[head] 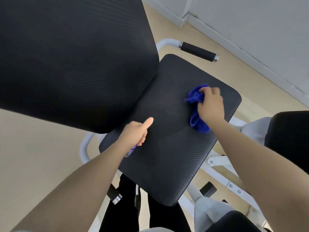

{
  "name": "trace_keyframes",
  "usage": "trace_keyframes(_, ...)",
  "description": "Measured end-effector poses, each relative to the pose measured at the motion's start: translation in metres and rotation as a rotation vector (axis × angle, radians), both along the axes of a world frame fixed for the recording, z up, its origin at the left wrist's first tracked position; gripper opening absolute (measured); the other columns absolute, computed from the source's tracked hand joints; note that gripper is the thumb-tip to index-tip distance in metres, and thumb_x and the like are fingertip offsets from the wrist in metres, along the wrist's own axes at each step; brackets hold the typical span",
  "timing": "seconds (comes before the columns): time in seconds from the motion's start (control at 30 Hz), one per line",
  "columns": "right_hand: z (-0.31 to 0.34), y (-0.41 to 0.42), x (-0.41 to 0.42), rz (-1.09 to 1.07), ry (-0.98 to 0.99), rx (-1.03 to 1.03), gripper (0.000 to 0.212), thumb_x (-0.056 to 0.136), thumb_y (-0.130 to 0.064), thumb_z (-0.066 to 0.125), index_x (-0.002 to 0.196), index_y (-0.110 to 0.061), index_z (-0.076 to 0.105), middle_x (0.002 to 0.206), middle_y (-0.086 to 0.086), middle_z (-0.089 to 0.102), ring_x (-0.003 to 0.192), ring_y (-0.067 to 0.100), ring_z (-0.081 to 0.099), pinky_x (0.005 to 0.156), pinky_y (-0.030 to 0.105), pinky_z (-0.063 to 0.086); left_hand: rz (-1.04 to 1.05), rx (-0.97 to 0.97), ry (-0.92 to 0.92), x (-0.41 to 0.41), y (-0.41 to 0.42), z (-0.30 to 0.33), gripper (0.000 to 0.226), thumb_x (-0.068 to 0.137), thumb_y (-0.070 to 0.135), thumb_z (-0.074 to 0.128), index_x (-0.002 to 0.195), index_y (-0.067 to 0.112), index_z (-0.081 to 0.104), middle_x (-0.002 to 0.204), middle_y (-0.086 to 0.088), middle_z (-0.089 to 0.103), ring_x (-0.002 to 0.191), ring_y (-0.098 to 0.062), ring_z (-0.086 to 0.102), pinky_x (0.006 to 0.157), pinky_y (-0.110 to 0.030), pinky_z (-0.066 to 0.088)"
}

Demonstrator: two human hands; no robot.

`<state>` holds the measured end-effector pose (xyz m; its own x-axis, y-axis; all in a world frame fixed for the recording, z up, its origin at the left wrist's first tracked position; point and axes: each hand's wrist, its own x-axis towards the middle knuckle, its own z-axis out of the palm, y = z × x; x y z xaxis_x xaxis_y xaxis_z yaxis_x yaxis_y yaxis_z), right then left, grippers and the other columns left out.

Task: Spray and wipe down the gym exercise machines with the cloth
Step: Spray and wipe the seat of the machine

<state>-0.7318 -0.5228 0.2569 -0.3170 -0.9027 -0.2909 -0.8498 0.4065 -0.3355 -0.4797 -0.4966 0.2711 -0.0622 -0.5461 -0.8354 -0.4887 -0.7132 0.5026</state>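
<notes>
The right hand (211, 104), right of frame centre, bunches a crumpled blue microfibre cloth (196, 108) with its fingers curled over it and presses it flat against the black textured vinyl seat pad (167, 164) of the white-framed exercise machine. The cloth lies on the upper right part of the pad, one fold trailing below the wrist. The left hand (138, 131), at frame centre, is closed round a small clear spray bottle with a blue fitting (131, 150), thumb extended forward; most of the bottle is hidden behind the wrist. The black textured backrest pad (70, 64) fills the upper left of the frame. Handling judgement: the cloth is light, soft and fully compliant, so it should be gathered into the palm and driven with flat downward pressure; loose tails may drag or fold under. The vinyl appears firm and slightly ribbed, and likely slick once wetted
</notes>
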Motion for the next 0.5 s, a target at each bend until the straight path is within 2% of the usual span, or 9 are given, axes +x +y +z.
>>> trace_keyframes(0.07, -0.007, -0.012, -0.001, -0.281, 0.084, -0.037, 0.034, 0.091, -0.012, 0.048, 0.125, -0.008, 0.046, 0.133, 0.016, 0.037, 0.108, 0.04, 0.044, 0.086, 0.041, 0.038, 0.042, -0.074, 0.023, 0.003, -0.012, -0.007, 0.044, 0.088, 0.045, 0.055, 0.061, 0.012, 0.045, 0.045, -0.003, 0.047, 0.039, -0.013, 0.041, 0.048, -0.023, 0.041)
trace_keyframes(0.1, -0.012, -0.015, 0.004, -0.307, 0.114, -0.046, 0.033, 0.091, -0.013, 0.047, 0.124, -0.007, 0.047, 0.133, 0.016, 0.038, 0.107, 0.04, 0.044, 0.084, 0.039, 0.037, 0.051, -0.133, 0.021, 0.003, -0.018, -0.012, 0.035, 0.086, 0.041, 0.059, 0.067, 0.013, 0.048, 0.05, -0.002, 0.05, 0.041, -0.011, 0.043, 0.047, -0.021, 0.042)
trace_keyframes(0.13, -0.017, -0.015, 0.014, -0.245, 0.14, -0.054, 0.033, 0.089, -0.012, 0.048, 0.122, -0.006, 0.05, 0.131, 0.017, 0.041, 0.103, 0.04, 0.046, 0.082, 0.038, 0.037, 0.067, -0.178, 0.007, 0.003, -0.022, -0.017, 0.022, 0.084, 0.035, 0.062, 0.078, 0.015, 0.054, 0.057, -0.001, 0.055, 0.044, -0.011, 0.047, 0.047, -0.022, 0.045)
trace_keyframes(0.17, -0.021, -0.013, 0.026, -0.128, 0.134, -0.078, 0.034, 0.085, -0.01, 0.051, 0.118, -0.007, 0.054, 0.126, 0.018, 0.045, 0.097, 0.04, 0.048, 0.08, 0.038, 0.039, 0.071, -0.209, -0.031, 0.002, -0.026, -0.022, 0.017, 0.081, 0.031, 0.064, 0.094, 0.021, 0.059, 0.066, 0.001, 0.059, 0.049, -0.011, 0.052, 0.051, -0.025, 0.05)
trace_keyframes(0.23, -0.029, -0.002, 0.054, 0.251, 0.062, -0.114, 0.039, 0.072, -0.005, 0.061, 0.11, -0.008, 0.063, 0.112, 0.018, 0.054, 0.082, 0.04, 0.052, 0.071, 0.039, 0.047, 0.019, -0.245, -0.14, -0.005, -0.033, -0.033, 0.05, 0.079, 0.03, 0.061, 0.127, 0.037, 0.049, 0.079, 0.002, 0.064, 0.064, -0.018, 0.06, 0.068, -0.035, 0.056)
trace_keyframes(0.3, -0.037, 0.006, 0.063, 0.641, 0.073, -0.138, 0.048, 0.055, -0.004, 0.073, 0.102, -0.012, 0.07, 0.099, 0.014, 0.062, 0.067, 0.034, 0.055, 0.055, 0.033, 0.047, -0.122, -0.276, -0.274, -0.013, -0.038, -0.038, 0.066, 0.083, 0.032, 0.057, 0.142, 0.044, 0.03, 0.077, -0.002, 0.063, 0.074, -0.021, 0.059, 0.073, -0.035, 0.051)
trace_keyframes(0.37, -0.035, -0.013, 0.044, 0.833, 0.154, -0.17, 0.048, 0.049, -0.004, 0.076, 0.096, -0.015, 0.072, 0.095, 0.011, 0.066, 0.062, 0.031, 0.055, 0.051, 0.03, 0.045, -0.216, -0.316, -0.347, -0.019, -0.044, -0.04, 0.07, 0.086, 0.034, 0.055, 0.146, 0.043, 0.019, 0.077, -0.005, 0.062, 0.076, -0.021, 0.057, 0.07, -0.034, 0.048)
trace_keyframes(0.43, -0.03, -0.041, 0.019, 0.73, 0.262, -0.171, 0.039, 0.062, -0.005, 0.068, 0.099, -0.015, 0.07, 0.102, 0.013, 0.064, 0.073, 0.036, 0.057, 0.06, 0.036, 0.047, -0.25, -0.351, -0.356, -0.022, -0.052, -0.042, 0.073, 0.086, 0.037, 0.056, 0.147, 0.043, 0.016, 0.08, -0.005, 0.063, 0.077, -0.021, 0.057, 0.071, -0.037, 0.05)
trace_keyframes(0.5, -0.031, -0.065, -0.003, 0.382, 0.341, -0.161, 0.039, 0.078, -0.005, 0.056, 0.115, -0.015, 0.063, 0.12, 0.012, 0.058, 0.099, 0.039, 0.051, 0.08, 0.042, 0.041, -0.269, -0.365, -0.351, -0.027, -0.061, -0.046, 0.073, 0.086, 0.039, 0.055, 0.147, 0.043, 0.015, 0.08, -0.006, 0.064, 0.077, -0.021, 0.057, 0.074, -0.039, 0.052)
